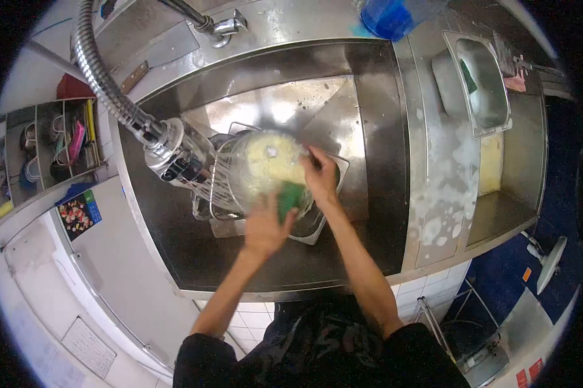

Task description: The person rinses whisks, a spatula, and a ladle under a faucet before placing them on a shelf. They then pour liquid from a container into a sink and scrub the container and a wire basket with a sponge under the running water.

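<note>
Over the sink (385, 194), my right hand (320, 176) grips the right edge of a round, pale yellow, partly see-through piece (272, 158) with a whitish spot at its middle. Blur hides whether it is a lid or a bowl. My left hand (263, 227), smeared by motion, presses a green scouring pad (291, 199) against its lower part. Water streams from the spray head (181, 158) onto the left side of this round piece. Beneath it, a metal pan (340, 173) and a wire rack (204, 210) are partly hidden.
A flexible metal hose (94, 64) arches at the upper left, beside a tap (223, 29). Behind the sink stands a blue container (387, 19). A metal basin (488, 84) with another green pad (467, 76) sits at the right, past a foam-spotted counter (437, 187).
</note>
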Available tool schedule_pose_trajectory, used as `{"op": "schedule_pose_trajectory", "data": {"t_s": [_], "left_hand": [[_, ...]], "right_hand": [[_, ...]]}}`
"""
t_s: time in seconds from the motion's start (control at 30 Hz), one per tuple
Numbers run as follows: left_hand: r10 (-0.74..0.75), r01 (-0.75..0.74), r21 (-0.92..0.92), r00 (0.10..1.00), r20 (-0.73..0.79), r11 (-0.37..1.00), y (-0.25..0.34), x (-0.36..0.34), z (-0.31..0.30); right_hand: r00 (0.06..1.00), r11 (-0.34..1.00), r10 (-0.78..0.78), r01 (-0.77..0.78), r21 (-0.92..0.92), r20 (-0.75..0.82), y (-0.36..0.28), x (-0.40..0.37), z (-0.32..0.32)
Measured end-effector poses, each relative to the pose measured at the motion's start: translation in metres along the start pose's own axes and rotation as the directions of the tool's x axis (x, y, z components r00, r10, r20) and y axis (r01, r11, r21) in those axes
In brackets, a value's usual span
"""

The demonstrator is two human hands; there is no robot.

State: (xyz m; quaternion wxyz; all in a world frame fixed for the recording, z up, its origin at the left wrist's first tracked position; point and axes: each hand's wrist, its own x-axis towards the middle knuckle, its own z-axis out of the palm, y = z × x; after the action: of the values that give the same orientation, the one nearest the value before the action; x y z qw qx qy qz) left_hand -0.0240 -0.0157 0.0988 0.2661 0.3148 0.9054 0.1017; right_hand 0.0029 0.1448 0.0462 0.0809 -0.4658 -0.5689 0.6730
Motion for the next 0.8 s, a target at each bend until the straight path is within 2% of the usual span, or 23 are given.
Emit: {"op": "schedule_pose_trajectory", "data": {"t_s": [0.03,0.07,0.1,0.13,0.2,0.23,0.27,0.3,0.33,0.4,0.43,0.47,0.53,0.57,0.6,0.67,0.7,0.73,0.8], "left_hand": [[0.004,-0.004,0.005,1.0,-0.007,1.0,0.003,0.005,0.006],[0.029,-0.033,-0.048,0.997,-0.077,0.998,0.006,0.014,0.013],[0.051,-0.066,-0.101,0.988,-0.143,0.993,0.009,0.022,0.017],[0.052,-0.057,-0.02,0.98,-0.193,0.998,0.006,0.036,0.009],[-0.137,0.139,0.002,0.974,-0.182,0.99,0.005,0.051,-0.006],[-0.135,0.138,0.002,0.974,-0.184,0.99,0.004,0.048,0.001],[-0.07,0.077,0.022,0.972,-0.226,0.997,0.0,0.039,0.013],[-0.006,0.019,0.049,0.964,-0.268,0.999,0.0,0.032,0.015],[-0.005,0.02,0.055,0.963,-0.27,0.998,0.0,0.026,0.017],[0.018,-0.018,0.002,1.0,-0.012,1.0,0.004,0.021,0.018],[-0.027,0.03,0.037,0.996,-0.089,0.999,0.003,0.026,0.02],[-0.025,0.029,0.04,0.995,-0.092,0.999,0.0,0.031,0.02],[-0.208,0.211,0.005,0.967,-0.15,0.978,-0.003,0.038,0.015],[-0.147,0.16,0.055,0.973,-0.18,0.986,-0.004,0.033,0.019],[-0.15,0.163,0.06,0.973,-0.173,0.985,-0.002,0.026,0.019],[-0.126,0.116,0.062,0.974,0.19,0.991,0.007,0.016,0.019],[-0.026,0.021,0.03,0.986,0.166,0.999,0.004,0.017,0.026],[-0.03,0.024,0.037,0.985,0.172,0.999,-0.002,0.021,0.031],[-0.075,0.065,0.135,0.995,0.07,0.989,-0.017,0.043,0.038]], "right_hand": [[0.99,0.994,-0.106,0.106,0.01,0.09,-0.001,-0.006,0.002],[0.99,0.993,-0.114,0.113,0.011,0.088,-0.001,-0.009,0.003],[0.994,0.997,0.036,-0.042,0.057,0.106,0.002,-0.012,0.002],[0.973,0.974,0.19,-0.203,0.1,0.129,0.008,-0.014,-0.001],[0.962,0.957,0.218,-0.244,0.156,0.167,0.012,-0.01,-0.004],[0.966,0.949,0.229,-0.25,0.195,0.121,0.009,-0.007,-0.005],[0.966,0.938,0.246,-0.257,0.234,0.078,0.007,-0.005,-0.005],[0.953,0.899,0.195,-0.268,0.346,0.231,0.006,0.001,-0.009],[0.953,0.897,0.192,-0.267,0.351,0.235,0.01,0.0,-0.007],[0.887,0.886,0.296,-0.394,0.246,0.353,0.016,-0.004,-0.004],[0.887,0.897,0.372,-0.42,0.142,0.274,0.018,-0.009,0.001],[0.888,0.897,0.368,-0.417,0.145,0.275,0.019,-0.008,0.001],[0.853,0.826,0.367,-0.483,0.291,0.372,0.023,-0.006,-0.007],[0.832,0.776,0.363,-0.519,0.358,0.419,0.025,-0.005,-0.011],[0.828,0.771,0.369,-0.526,0.359,0.421,0.027,-0.006,-0.012],[0.827,0.814,0.337,-0.496,0.302,0.45,0.027,0.002,-0.01],[0.834,0.832,0.384,-0.499,0.242,0.397,0.031,0.003,0.0],[0.83,0.827,0.388,-0.505,0.246,0.401,0.037,0.004,0.001],[0.711,0.697,0.499,-0.669,0.257,0.495,0.043,0.007,-0.003]]}}
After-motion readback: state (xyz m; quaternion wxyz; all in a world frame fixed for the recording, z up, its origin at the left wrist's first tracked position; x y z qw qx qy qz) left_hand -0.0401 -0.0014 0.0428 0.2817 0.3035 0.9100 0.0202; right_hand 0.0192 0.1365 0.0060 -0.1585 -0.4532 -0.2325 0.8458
